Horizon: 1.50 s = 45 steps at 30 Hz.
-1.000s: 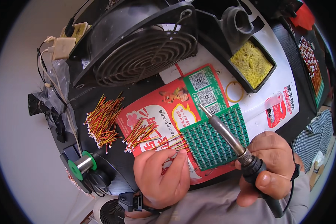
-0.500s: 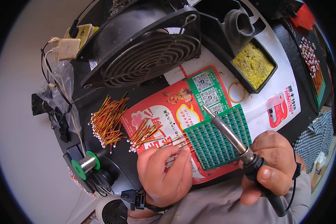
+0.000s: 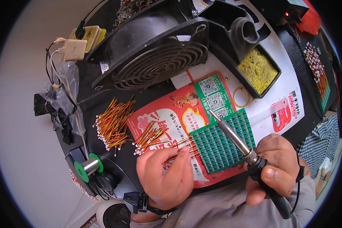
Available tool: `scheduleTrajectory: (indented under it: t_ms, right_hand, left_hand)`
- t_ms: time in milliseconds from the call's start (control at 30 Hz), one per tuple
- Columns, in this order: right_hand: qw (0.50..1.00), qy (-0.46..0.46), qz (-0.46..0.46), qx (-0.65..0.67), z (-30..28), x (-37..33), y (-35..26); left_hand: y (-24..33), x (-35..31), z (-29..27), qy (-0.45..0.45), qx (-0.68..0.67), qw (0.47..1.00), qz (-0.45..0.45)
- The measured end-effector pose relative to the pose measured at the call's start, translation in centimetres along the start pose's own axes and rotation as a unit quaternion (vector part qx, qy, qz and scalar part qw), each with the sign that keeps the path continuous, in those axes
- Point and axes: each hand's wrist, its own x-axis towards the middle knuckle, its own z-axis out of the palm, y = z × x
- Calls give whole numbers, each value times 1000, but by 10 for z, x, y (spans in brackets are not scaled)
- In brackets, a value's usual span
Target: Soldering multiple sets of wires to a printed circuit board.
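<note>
My right hand (image 3: 275, 167) is wrapped round the handle of a soldering iron (image 3: 235, 138), its metal tip pointing up and left over a green circuit board panel (image 3: 220, 146). Several thin red and yellow wires (image 3: 193, 147) reach the panel's left edge. Beside them my left hand (image 3: 165, 173) is closed, thumb and fingers pinched together. What lies between those fingertips is too hidden to make out. A small bunch of wires (image 3: 150, 138) with white ends rests just beyond the left hand, and a bigger pile of wires (image 3: 112, 125) is farther left.
Under the panel lies a red printed card (image 3: 140, 117). A black fan (image 3: 159, 64) stands at the back, beside an iron stand with a yellow sponge (image 3: 258, 70). A green solder spool (image 3: 89, 167) sits at left. More wires (image 3: 317, 68) lie far right.
My left hand has drawn slightly left, away from the panel's edge. The right hand keeps its grip on the soldering iron. The whole view has shifted a little.
</note>
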Motion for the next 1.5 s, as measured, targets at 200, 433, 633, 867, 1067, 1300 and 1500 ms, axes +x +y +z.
scheduleTrajectory:
  t_ms: [200,433,633,867,1067,1300,1500]
  right_hand:
    - [998,42,4,50,4,-2,1]
    - [998,27,-10,51,2,0,2]
    - [999,15,-17,34,-1,2,-2]
    - [1000,1,-18,17,-1,3,-6]
    - [1000,9,-16,6,-1,3,-7]
    - [999,36,-12,-5,1,2,-8]
    - [999,37,-11,-10,0,1,-8]
  left_hand:
    - [-4,2,4,7,2,1000,-5]
    - [-14,-1,-8,47,46,997,-50]
    - [-34,2,-36,144,-19,979,-144]
    - [-49,-6,-66,81,24,987,-139]
    - [-53,-2,-44,36,6,998,-60]
    - [-55,-5,-32,48,-10,997,-65]
    - [-54,3,-34,46,-21,997,-57]
